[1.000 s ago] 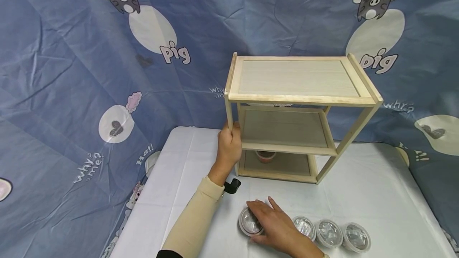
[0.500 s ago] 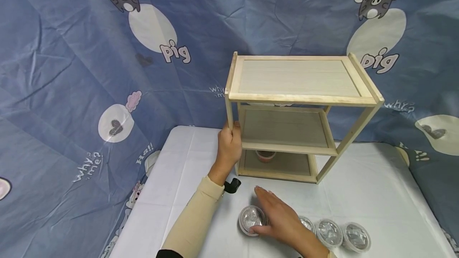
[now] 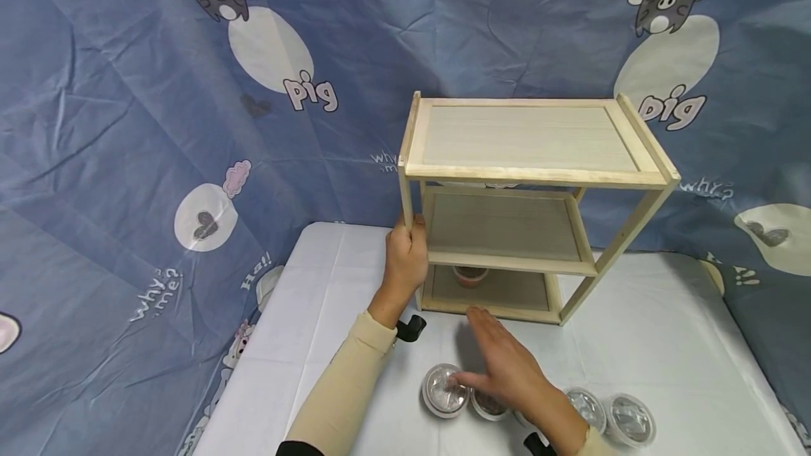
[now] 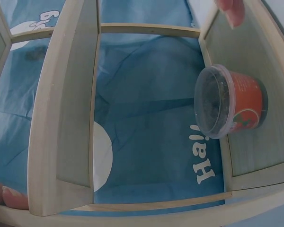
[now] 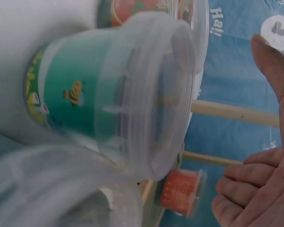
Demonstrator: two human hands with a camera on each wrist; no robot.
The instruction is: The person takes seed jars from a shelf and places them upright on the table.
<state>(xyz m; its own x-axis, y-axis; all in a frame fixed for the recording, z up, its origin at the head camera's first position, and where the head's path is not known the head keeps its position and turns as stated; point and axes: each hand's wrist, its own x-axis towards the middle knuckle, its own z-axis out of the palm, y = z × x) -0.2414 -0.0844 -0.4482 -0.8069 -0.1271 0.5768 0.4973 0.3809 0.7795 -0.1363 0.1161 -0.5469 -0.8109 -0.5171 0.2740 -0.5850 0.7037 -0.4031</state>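
My left hand [image 3: 407, 259] grips the front left post of a pale wooden three-tier shelf [image 3: 529, 136]. The right hand [image 3: 510, 371], fingers extended and thumb spread, is over a row of clear-lidded plastic tubs. Its thumb overlaps the leftmost tub [image 3: 437, 400] in the head view; contact cannot be told. Partly under that hand sits another tub [image 3: 489, 408]. In the right wrist view, a green-labelled tub [image 5: 80, 85] with a bee picture stands close, the palm apart from it. On the bottom shelf is a red-labelled tub [image 4: 246, 99], partly hidden in the head view.
Two more tubs, one at the far right [image 3: 632, 422] and its neighbour [image 3: 586, 410], stand on the white tablecloth [image 3: 690, 364]. Behind the shelf hangs a blue printed cloth [image 3: 507, 27]. The shelf's front right post [image 3: 621, 252] slants toward the table.
My right hand has left the leftmost tub's lid and moved right and forward, its fingers straightening and uncovering the second tub. The left hand keeps its grip on the post.
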